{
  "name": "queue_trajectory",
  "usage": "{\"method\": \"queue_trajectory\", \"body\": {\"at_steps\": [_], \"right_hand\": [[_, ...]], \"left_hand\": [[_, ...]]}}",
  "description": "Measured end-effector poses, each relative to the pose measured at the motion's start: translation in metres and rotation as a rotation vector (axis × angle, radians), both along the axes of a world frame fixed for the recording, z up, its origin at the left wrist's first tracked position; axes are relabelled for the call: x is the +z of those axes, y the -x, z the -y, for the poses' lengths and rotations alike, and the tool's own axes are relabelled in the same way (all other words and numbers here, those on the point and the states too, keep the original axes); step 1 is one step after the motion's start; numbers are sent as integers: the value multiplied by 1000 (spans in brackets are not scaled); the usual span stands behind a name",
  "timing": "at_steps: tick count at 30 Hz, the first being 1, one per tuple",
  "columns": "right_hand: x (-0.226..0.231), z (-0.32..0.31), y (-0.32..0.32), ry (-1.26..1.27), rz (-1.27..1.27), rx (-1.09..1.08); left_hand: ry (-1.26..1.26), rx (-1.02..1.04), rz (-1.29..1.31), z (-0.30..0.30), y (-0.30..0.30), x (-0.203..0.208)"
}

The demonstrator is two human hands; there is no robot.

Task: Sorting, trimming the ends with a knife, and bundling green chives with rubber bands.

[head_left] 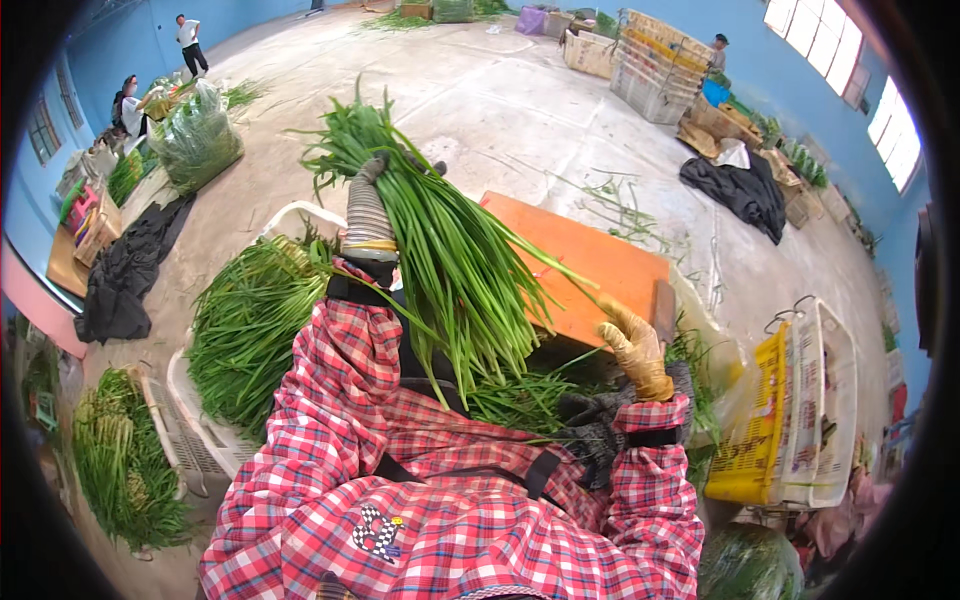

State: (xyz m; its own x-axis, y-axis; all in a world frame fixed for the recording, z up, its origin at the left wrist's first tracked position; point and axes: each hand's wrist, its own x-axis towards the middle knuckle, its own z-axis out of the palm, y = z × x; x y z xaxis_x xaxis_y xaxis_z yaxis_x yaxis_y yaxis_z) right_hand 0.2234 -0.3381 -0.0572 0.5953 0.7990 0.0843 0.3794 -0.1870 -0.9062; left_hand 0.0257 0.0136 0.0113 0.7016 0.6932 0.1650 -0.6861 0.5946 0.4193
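Note:
A large bunch of green chives (440, 250) is raised in front of me, its leafy tips pointing away and its stalk ends hanging toward my lap. My left hand (365, 205), in a grey striped glove, is closed around its upper part. At the right, my right hand (638, 355) wears a yellowish glove with its fingers bent. One long stalk (555, 268) sticks out of the bunch and reaches those fingertips, which seem to pinch it. Below the bunch, loose chives (525, 398) lie close to my lap.
An orange board (580, 275) lies just beyond my right hand. On my left stands a white crate (190, 400) heaped with chives; more chives (125, 460) lie beside it. Yellow (750, 425) and white crates (820, 400) stand at right. Other people (190, 45) are far off.

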Motion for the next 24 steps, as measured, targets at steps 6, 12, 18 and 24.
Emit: {"method": "queue_trajectory", "body": {"at_steps": [6, 12, 18, 24], "right_hand": [[117, -40, 46, -100, 471, 238], [119, -72, 66, -225, 549, 297], [112, -66, 112, -155, 825, 48], [102, -95, 78, -370, 565, -145]], "left_hand": [[125, -84, -92, 39, -38, 15], [91, -209, -130, 78, -66, 19], [-68, -315, -105, 95, -124, -8], [-138, -393, 322, 166, -123, -10]]}}
